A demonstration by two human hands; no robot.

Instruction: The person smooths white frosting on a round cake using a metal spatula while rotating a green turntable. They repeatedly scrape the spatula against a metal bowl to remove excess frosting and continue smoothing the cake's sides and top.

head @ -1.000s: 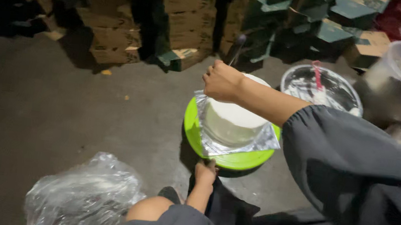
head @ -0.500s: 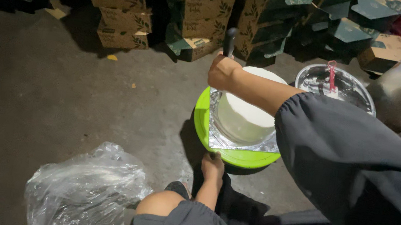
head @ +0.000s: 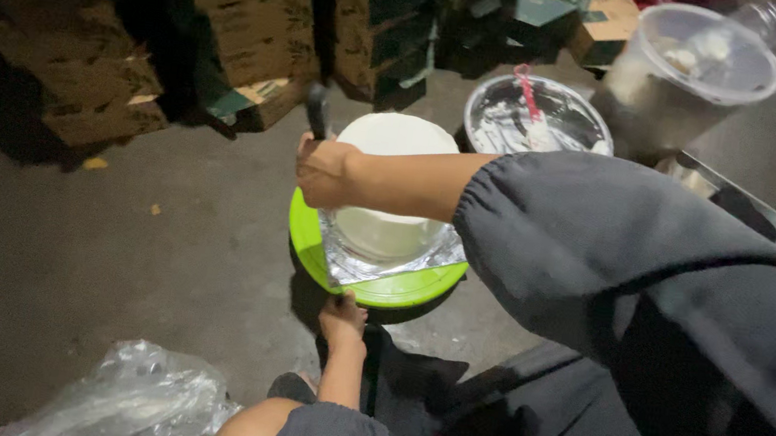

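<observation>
A round white frosted cake (head: 397,136) stands on a silver foil board (head: 344,262) on top of a bright green turntable (head: 399,290). My right hand (head: 325,172) is closed around a dark-handled tool (head: 317,108) held upright against the cake's left side; its blade is hidden behind my hand. My left hand (head: 342,320) touches the turntable's near rim from below, its fingers resting on the edge.
A metal bowl (head: 538,118) with white cream and a pink-handled spatula (head: 528,98) sits behind the cake. A clear plastic tub (head: 707,64) stands at the far right. Stacked cardboard boxes (head: 245,22) line the back. A crumpled clear plastic bag (head: 129,398) lies at the near left.
The view has shifted, so the cake sits further right in the frame. My right hand stays against the cake's left side with the tool, and my left hand stays at the turntable's rim.
</observation>
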